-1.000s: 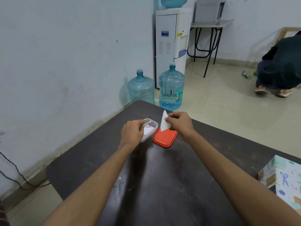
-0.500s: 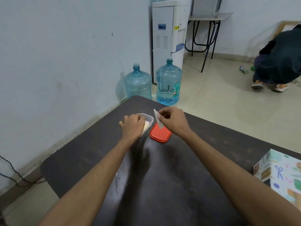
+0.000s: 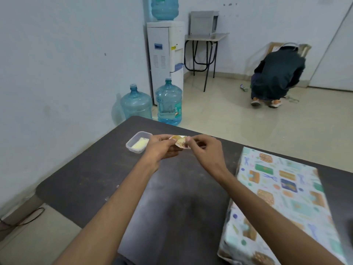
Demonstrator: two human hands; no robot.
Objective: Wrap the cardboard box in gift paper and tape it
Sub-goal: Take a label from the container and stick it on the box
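My left hand (image 3: 162, 148) has come out of the small tub (image 3: 131, 149) and met my right hand (image 3: 206, 152) over the tabletop (image 3: 86, 184), straight ahead at 12 o'clock. A second ago the left was dipped in that tub and the right alone held a white slip above a red lid. Now both pinch one small scrap (image 3: 179, 144), thumb and fingertip on each side, the left at its 9 o'clock edge and the right at its 3 o'clock edge. I cannot see the lid now; my hands probably cover it.

I take this as readying a sticky piece — peeling or separating it — for taping. The box (image 3: 282, 197) lies flat on the tabletop at about 4 o'clock from my hands, beside my right forearm and well apart from the scrap. Every face I can see is already papered, so sealing looks like what remains.

The scrap is thin and limp, white with a tan, slightly glossy patch; it is too blurred to tell more. The tub, just off my left hand at 9 o'clock, is shallow clear plastic with rounded corners and something pale yellow in its bottom. The box is broad and low, with smooth mint paper printed in orange and green blocks and blue scissors — a little puckered at the near corner. The tabletop is dark, matte and scuffed.
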